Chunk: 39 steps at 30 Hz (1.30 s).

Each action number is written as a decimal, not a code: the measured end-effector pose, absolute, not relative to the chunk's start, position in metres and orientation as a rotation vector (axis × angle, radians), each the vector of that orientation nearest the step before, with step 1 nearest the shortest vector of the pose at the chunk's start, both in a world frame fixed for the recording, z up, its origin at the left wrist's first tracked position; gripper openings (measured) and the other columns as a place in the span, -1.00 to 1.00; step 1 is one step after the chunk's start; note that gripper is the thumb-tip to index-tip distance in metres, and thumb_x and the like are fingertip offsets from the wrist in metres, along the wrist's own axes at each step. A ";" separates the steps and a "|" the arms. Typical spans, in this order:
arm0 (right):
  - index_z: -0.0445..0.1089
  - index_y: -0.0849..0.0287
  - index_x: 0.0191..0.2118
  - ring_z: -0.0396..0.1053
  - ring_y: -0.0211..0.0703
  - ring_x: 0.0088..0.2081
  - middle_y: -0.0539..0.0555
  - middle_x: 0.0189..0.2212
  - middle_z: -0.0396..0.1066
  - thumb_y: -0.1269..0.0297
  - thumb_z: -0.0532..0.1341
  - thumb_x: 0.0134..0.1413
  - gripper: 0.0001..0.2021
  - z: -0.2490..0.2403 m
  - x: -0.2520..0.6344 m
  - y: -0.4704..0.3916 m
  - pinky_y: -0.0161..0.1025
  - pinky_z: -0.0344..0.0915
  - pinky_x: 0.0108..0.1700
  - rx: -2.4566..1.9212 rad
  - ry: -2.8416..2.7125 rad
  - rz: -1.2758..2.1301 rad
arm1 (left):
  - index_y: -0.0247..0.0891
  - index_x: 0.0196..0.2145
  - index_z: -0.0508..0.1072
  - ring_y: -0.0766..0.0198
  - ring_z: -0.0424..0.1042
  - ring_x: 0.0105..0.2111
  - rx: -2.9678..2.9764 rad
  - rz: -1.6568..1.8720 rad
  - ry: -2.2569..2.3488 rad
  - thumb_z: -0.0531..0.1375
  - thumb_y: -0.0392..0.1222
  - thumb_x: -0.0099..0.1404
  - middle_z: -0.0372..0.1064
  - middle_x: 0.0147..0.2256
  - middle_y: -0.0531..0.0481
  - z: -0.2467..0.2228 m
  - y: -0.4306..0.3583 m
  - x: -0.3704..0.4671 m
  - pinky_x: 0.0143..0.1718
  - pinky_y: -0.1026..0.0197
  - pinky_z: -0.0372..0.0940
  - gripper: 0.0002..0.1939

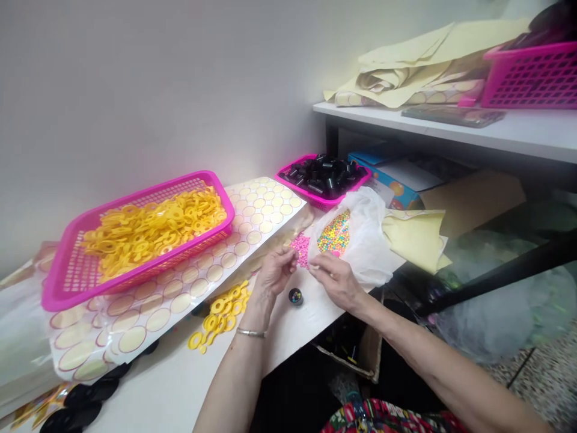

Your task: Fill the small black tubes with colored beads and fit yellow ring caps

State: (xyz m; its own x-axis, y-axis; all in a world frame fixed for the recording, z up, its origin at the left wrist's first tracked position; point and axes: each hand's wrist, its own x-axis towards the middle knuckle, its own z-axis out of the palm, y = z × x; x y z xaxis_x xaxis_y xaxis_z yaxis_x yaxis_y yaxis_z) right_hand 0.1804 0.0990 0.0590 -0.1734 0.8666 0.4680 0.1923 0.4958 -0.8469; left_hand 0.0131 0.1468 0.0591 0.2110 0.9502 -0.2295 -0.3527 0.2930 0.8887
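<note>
The left hand and the right hand are apart, facing each other just near of a patch of pink beads on the white table. Both have curled fingers drawn in toward the thumb; I cannot tell whether either pinches anything. The small black cup stands upright on the table, near of the gap between the hands, with a few coloured beads inside. Far of the right hand, a white bag lies open, showing multicoloured beads. Left of the left wrist, which wears a bangle, lie loose yellow rings. Farther left, a pink basket of more yellow rings rests on a sheet of round stickers. At the far side, a smaller basket holds black cups.
</note>
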 end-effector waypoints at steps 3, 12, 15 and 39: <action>0.40 0.15 -0.26 0.28 -0.24 -0.31 0.04 -0.38 0.30 0.44 0.13 0.03 -0.84 0.065 0.159 0.119 -0.29 0.24 -0.24 -0.850 -1.627 0.731 | -0.39 -0.49 0.37 0.51 0.21 -0.60 0.700 1.056 0.800 0.33 -0.27 -0.08 0.28 -0.55 0.06 0.067 0.136 0.021 -0.60 0.43 0.08 -0.78; 0.42 0.16 -0.39 0.31 -0.26 -0.39 0.02 -0.46 0.32 0.44 0.12 0.05 -0.86 0.054 0.154 0.121 -0.30 0.29 -0.30 -0.831 -1.638 0.627 | -0.41 -0.52 0.40 0.48 0.21 -0.62 0.586 1.101 0.807 0.29 -0.29 -0.05 0.28 -0.59 0.05 0.067 0.115 0.029 -0.58 0.39 0.13 -0.85; 0.40 0.17 -0.38 0.30 -0.25 -0.39 0.04 -0.46 0.31 0.41 0.11 0.08 -0.87 0.050 0.158 0.120 -0.28 0.27 -0.31 -0.867 -1.733 0.512 | -0.42 -0.50 0.43 0.43 0.24 -0.58 0.603 1.134 0.855 0.25 -0.25 -0.02 0.32 -0.55 -0.01 0.068 0.109 0.029 -0.56 0.35 0.15 -0.86; 0.41 0.22 -0.37 0.25 -0.20 -0.39 0.10 -0.48 0.31 0.39 0.06 0.15 -0.81 0.012 0.192 0.064 -0.26 0.22 -0.34 -0.929 -2.220 0.377 | -0.15 -0.45 0.51 0.18 0.27 -0.36 1.677 1.238 1.606 0.28 -0.31 -0.12 0.40 -0.47 -0.01 -0.017 0.046 0.044 -0.24 0.14 0.16 -0.81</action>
